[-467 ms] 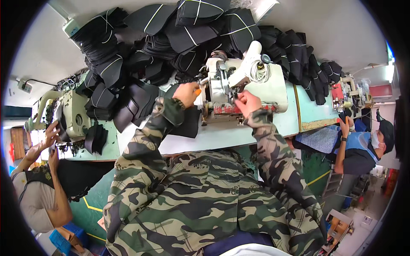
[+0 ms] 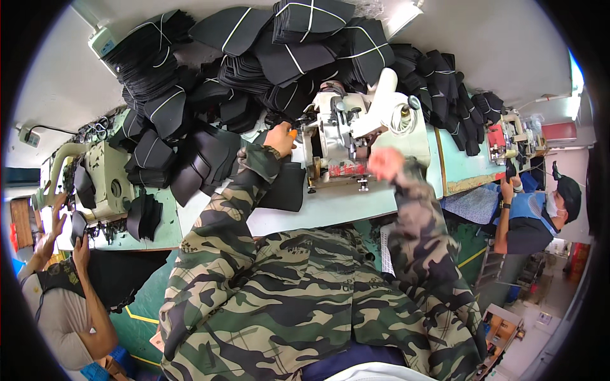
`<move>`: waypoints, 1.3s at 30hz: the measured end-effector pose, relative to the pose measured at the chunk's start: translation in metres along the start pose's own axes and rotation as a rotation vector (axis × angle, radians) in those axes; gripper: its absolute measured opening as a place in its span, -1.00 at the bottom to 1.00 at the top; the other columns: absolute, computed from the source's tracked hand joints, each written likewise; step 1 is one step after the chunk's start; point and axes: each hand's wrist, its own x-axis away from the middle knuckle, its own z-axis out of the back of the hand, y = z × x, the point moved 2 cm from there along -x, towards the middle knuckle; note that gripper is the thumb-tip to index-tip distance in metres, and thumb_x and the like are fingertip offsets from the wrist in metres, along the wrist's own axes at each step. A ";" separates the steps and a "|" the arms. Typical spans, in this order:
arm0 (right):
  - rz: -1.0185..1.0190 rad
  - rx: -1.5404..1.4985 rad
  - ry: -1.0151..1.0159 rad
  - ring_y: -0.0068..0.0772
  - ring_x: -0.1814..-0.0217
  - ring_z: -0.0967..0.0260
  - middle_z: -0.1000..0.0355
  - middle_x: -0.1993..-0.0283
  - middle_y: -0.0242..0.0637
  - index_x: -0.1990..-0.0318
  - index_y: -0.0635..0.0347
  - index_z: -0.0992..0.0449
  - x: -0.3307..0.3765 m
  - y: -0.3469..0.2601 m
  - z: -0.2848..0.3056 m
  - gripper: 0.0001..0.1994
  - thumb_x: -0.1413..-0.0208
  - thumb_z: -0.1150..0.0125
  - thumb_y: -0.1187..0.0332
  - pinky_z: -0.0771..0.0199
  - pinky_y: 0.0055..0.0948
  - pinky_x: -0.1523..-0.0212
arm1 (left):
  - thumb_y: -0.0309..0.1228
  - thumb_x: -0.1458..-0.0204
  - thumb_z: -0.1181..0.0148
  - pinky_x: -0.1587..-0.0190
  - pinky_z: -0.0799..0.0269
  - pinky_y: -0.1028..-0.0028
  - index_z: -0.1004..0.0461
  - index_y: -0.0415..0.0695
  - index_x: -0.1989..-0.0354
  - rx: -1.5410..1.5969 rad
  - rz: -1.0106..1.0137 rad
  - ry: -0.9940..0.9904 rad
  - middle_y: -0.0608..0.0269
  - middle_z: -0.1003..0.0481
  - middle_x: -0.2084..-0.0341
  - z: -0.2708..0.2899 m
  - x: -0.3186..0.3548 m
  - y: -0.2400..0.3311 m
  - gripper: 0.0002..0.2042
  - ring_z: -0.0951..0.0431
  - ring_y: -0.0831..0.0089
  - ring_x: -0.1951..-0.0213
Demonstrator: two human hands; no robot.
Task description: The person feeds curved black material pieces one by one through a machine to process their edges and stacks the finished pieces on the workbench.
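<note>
A cream-white metal sewing machine (image 2: 330, 136) with a worn red strip (image 2: 346, 169) along its front stands on the pale desk (image 2: 273, 222) between the person's hands. The left hand (image 2: 278, 140) is just beside the machine's left end, its fingers curled toward the mechanism with a small bright orange piece (image 2: 292, 134) at the fingertips; whether it grips a part there cannot be told. The right hand (image 2: 386, 164) is at the right part of the machine's front, blurred, its fingers bent inward, and I cannot tell whether it holds anything. A flat, dark black panel (image 2: 286, 190) with straight edges lies to the machine's front left, just below the left hand and well apart from the right. Loose, curved black panels (image 2: 194, 159) overlap farther left of the machine, and stacks of black sheets (image 2: 273, 57) tied with white bands pile up behind it. A coil of white cord (image 2: 401, 120) hangs at the machine's right rear.
</note>
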 end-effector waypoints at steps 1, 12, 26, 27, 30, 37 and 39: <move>0.031 -0.238 -0.084 -0.58 0.66 -0.33 -0.41 0.59 -0.37 0.42 0.23 -0.46 0.034 0.002 -0.015 -0.92 -0.01 -0.16 0.43 -0.29 -0.57 0.68 | -0.44 -0.04 0.03 0.50 -0.50 0.39 -0.38 -0.32 0.09 0.003 -0.010 -0.018 -0.07 -0.53 0.44 -0.007 -0.008 0.004 -0.71 -0.61 0.35 0.48; -0.477 -0.549 0.234 -0.50 0.64 -0.34 -0.45 0.50 -0.21 0.20 0.34 -0.45 0.018 0.094 -0.089 -0.60 0.10 -0.30 0.19 -0.22 -0.52 0.70 | -0.50 -0.05 0.16 0.48 -0.50 0.39 -0.33 -0.17 0.02 -0.005 0.054 0.015 0.03 -0.53 0.36 -0.005 -0.006 0.010 -0.70 -0.59 0.27 0.44; -0.185 -0.575 0.508 -0.29 0.29 -0.40 -0.47 0.34 -0.19 0.25 0.39 -0.49 -0.001 0.119 -0.118 -0.66 0.22 -0.29 0.37 -0.37 -0.40 0.18 | -0.28 0.36 -0.41 0.13 -0.39 0.23 -0.41 -0.12 0.13 -1.167 -0.155 0.106 0.12 -0.39 0.24 0.036 0.002 -0.009 -0.48 -0.41 0.15 0.11; -0.184 -0.581 0.505 -0.29 0.29 -0.40 -0.47 0.34 -0.19 0.25 0.39 -0.49 0.002 0.109 -0.113 -0.66 0.22 -0.29 0.37 -0.37 -0.40 0.18 | -0.29 0.37 -0.41 0.15 -0.40 0.23 -0.42 -0.10 0.17 -1.174 -0.150 0.112 0.14 -0.39 0.23 0.036 0.004 -0.005 -0.51 -0.41 0.18 0.11; -0.420 -0.569 0.273 -0.22 0.36 -0.41 -0.47 0.43 -0.23 0.26 0.41 -0.48 0.008 0.096 -0.104 -0.67 0.22 -0.28 0.38 -0.41 -0.34 0.25 | -0.32 0.36 -0.39 0.16 -0.39 0.23 -0.40 -0.08 0.21 -1.188 -0.202 0.116 0.14 -0.45 0.29 0.037 0.011 0.003 -0.55 -0.46 0.16 0.18; -0.081 -0.287 0.652 0.00 0.40 -0.43 -0.47 0.46 -0.05 0.34 0.33 -0.50 -0.002 0.115 -0.119 -0.64 0.32 -0.31 0.27 -0.41 -0.26 0.32 | -0.33 0.14 -0.22 0.31 -0.38 0.12 -0.34 -0.09 0.27 -1.017 -0.192 0.207 -0.01 -0.50 0.48 0.054 0.028 0.026 -0.73 -0.51 0.02 0.31; -0.133 -0.305 0.636 0.03 0.36 -0.43 -0.47 0.42 -0.01 0.35 0.32 -0.51 0.001 0.114 -0.118 -0.64 0.33 -0.31 0.26 -0.40 -0.26 0.29 | -0.34 0.14 -0.21 0.29 -0.40 0.17 -0.43 -0.13 0.31 -0.920 -0.239 0.193 0.01 -0.50 0.45 0.066 0.036 0.045 -0.78 -0.50 0.01 0.31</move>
